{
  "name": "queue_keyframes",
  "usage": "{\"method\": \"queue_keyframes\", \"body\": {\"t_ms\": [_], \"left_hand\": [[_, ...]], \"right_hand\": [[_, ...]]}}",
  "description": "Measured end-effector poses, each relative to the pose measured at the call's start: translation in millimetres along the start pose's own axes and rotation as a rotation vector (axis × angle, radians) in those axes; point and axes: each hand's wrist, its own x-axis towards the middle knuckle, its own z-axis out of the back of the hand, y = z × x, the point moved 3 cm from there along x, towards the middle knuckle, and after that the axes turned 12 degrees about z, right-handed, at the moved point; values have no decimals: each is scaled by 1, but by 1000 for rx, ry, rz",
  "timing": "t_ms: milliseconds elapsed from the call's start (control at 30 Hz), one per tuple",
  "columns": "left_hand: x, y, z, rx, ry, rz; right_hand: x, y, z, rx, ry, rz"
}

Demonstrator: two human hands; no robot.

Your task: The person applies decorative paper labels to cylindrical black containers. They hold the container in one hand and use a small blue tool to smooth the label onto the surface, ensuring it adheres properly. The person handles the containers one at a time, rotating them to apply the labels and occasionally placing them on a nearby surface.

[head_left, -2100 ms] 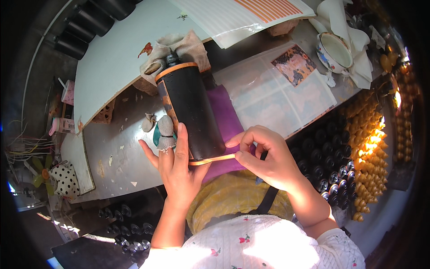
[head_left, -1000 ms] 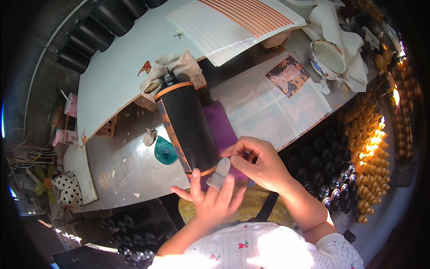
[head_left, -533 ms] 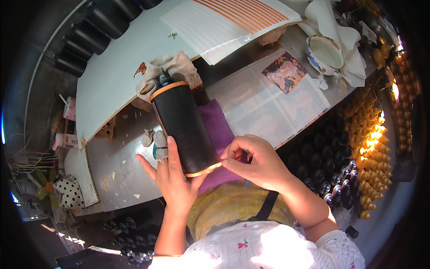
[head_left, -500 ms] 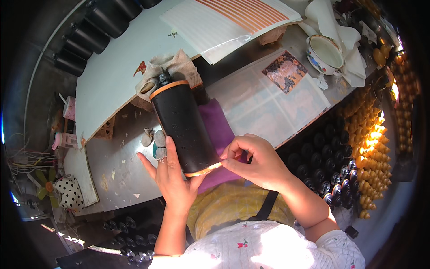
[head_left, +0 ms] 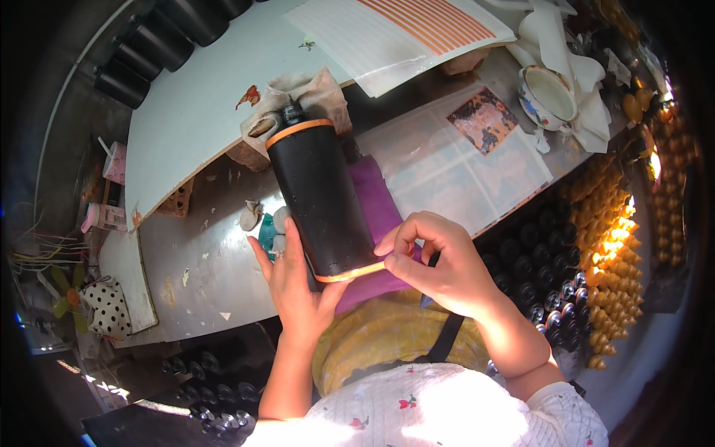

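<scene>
A black cylinder [head_left: 322,201], a canister-like body with an orange band [head_left: 302,130] around its far end, lies tilted in front of me. At its near end runs a narrow orange strip [head_left: 356,271]. My left hand [head_left: 298,294] holds the cylinder from the left, fingers stretched along its side and thumb at the near rim by the strip. My right hand [head_left: 439,261] pinches the strip's free end between thumb and fingers, just off the rim's right side. A pale cloth [head_left: 328,97] rests behind the cylinder's far end, by a dark fitting [head_left: 293,113].
A purple cloth [head_left: 372,197] lies beside the cylinder on the metal table [head_left: 194,276]. Sheets of orange strips [head_left: 424,26] lie on a raised white board [head_left: 201,112]. An enamel pot [head_left: 547,98] stands far right. Grey lumps [head_left: 252,214] sit left. More black cylinders [head_left: 160,41] line the far left.
The view has shifted slightly, with the cylinder appearing further right. My right hand has drawn a little away from the rim, and more of the orange strip shows between them.
</scene>
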Motion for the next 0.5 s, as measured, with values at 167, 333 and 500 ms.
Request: {"method": "queue_keyframes", "body": {"t_ms": [167, 333, 500], "left_hand": [[-43, 4, -6, -9, 23, 21], [-76, -3, -20, 32, -2, -57], [-78, -25, -27, 334, -110, -153]], "right_hand": [[-2, -18, 1, 104, -36, -71], [-2, -23, -1, 151, -41, -66], [-5, -26, -2, 169, -33, -103]]}}
